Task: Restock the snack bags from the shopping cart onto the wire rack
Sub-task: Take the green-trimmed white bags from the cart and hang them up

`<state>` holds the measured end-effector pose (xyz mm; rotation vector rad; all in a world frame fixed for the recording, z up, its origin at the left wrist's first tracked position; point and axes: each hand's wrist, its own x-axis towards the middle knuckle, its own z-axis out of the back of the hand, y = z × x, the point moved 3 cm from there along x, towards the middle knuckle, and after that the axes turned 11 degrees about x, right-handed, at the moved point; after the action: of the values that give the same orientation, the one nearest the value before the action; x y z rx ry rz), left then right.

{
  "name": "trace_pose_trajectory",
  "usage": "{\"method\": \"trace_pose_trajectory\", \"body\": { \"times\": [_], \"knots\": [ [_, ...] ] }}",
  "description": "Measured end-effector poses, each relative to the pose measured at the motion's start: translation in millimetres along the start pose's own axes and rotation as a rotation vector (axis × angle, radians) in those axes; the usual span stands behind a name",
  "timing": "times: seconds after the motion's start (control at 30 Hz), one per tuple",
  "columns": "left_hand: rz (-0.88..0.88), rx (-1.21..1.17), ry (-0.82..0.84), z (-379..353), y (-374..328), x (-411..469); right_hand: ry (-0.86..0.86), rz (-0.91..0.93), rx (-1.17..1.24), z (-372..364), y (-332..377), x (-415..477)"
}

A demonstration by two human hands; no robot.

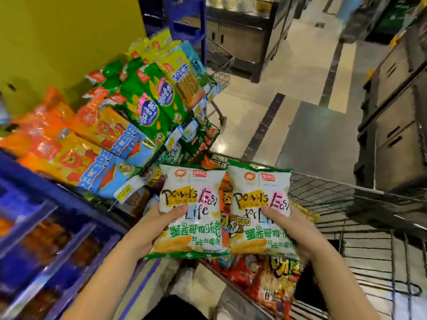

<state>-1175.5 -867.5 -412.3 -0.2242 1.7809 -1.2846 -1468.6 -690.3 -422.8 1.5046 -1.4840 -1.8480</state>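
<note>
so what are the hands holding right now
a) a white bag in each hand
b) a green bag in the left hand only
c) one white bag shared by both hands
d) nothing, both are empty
a: the left hand grips the left white bag and the right hand grips the right white bag, side by side over the shopping cart.

Glossy, crinkled plastic film wraps the left bag (191,181) and the right bag (261,183); the shopping cart (323,192) is bare metal wire, the floor (254,100) smooth, polished tile catching light.
</note>
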Motion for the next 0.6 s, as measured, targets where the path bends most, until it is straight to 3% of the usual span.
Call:
{"method": "trace_pose_trajectory", "body": {
  "times": [0.23, 0.6],
  "knots": [
    [0.037, -0.131, -0.288, -13.7, 56.7, -83.3, 0.189, -0.035, -0.199, -8.6, -29.6, 20.1],
    [-0.018, -0.435, -0.792, 15.0, 166.7, -292.4, 0.744, 0.001, -0.488, -199.1, -25.5, -55.6]
  ]
}}
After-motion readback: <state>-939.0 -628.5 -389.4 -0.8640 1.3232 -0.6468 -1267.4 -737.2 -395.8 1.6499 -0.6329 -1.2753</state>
